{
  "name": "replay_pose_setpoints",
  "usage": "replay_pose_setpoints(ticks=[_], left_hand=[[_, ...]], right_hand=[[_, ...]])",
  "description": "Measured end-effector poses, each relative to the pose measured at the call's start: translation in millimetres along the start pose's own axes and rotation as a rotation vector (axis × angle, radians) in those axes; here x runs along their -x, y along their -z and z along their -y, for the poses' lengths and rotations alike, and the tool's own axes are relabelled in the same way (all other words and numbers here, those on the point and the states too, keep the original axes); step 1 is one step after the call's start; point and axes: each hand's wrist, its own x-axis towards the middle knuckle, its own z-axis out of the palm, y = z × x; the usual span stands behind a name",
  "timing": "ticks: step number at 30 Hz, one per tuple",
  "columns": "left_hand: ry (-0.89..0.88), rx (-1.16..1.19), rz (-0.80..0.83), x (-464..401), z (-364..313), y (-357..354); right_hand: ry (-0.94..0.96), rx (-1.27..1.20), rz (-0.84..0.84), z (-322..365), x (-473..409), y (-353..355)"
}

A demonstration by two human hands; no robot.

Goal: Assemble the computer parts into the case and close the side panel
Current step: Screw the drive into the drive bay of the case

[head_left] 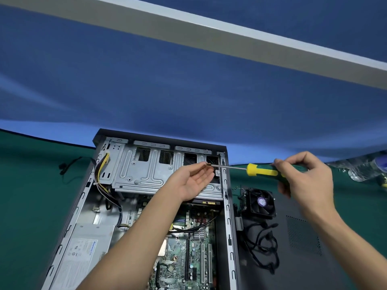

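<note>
While the left hand (pixel 193 181) pinches a small screw (pixel 207 164) against the tip of the screwdriver (pixel 263 171) gripped by the right hand (pixel 303 176), above the case's (pixel 227 227) far right corner, one slip drops it into the motherboard (pixel 188 258)

Open dark-grey metal computer case (pixel 228 206) lies on its side, silver drive cage (pixel 146 170) at far end, green motherboard (pixel 188 248) exposed, grey power supply (pixel 88 248) at left. Dark side panel (pixel 314 237) flat beside it, carrying black cooling fan (pixel 260 204) with tangled cables.
</note>
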Motion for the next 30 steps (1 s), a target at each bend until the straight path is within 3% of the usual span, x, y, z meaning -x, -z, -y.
replay_pose_setpoints(ticks=[14,23,30], left_hand=[[-0.021,0.168,0.039,9.3,7.0,1.3],[-0.095,0.209,-0.012,10.1,13.5,1.0],[-0.055,0.377,-0.056,17.5,36.8,-16.8]], right_hand=[[-0.060,0.002,0.021,4.3,3.2,-2.2],[-0.215,0.167,0.246,22.7,0.9,-10.1],[-0.116,-0.096,0.162,36.0,13.8,-2.0]])
